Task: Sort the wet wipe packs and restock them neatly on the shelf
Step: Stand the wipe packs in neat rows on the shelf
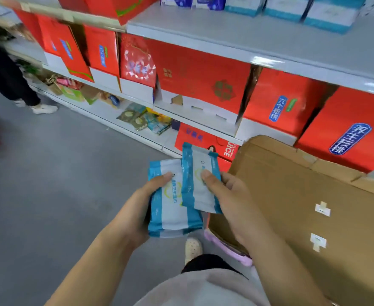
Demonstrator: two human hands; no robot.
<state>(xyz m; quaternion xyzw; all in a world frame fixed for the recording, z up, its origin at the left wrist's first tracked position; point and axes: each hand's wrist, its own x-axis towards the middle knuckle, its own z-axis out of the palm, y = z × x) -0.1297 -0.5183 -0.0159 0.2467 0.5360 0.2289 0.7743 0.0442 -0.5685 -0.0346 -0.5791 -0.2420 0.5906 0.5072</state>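
Two bare hands meet in front of the person's waist, each clamped on blue-and-white wet wipe packs. The left hand (pixel 135 208) comes up from the lower left with the palm turned inward. Its thumb lies across the face of a stack of wet wipe packs (pixel 172 208), and its other fingers are curled behind the stack, out of sight. The right hand (pixel 228 195) reaches in from the right, thumb pressed on the front of a single wet wipe pack (pixel 198 182), fingers wrapped behind it. That single pack stands nearly upright and overlaps the stack's upper right corner. How many packs the stack holds cannot be told.

Just right of the hands an open cardboard box (pixel 303 202) fills the lower right, its raised flap hiding part of the lower tiers of the shelf (pixel 237 38). Red gift boxes (pixel 203 80) crowd the middle tier, with pale blue cartons (pixel 281 7) on the tier above and loose snack packets (pixel 142 120) on the bottom tier. A purple plastic edge (pixel 225 248) shows beneath the box. Well to the left, another person's legs (pixel 7 76) stand on the grey floor (pixel 49 173).
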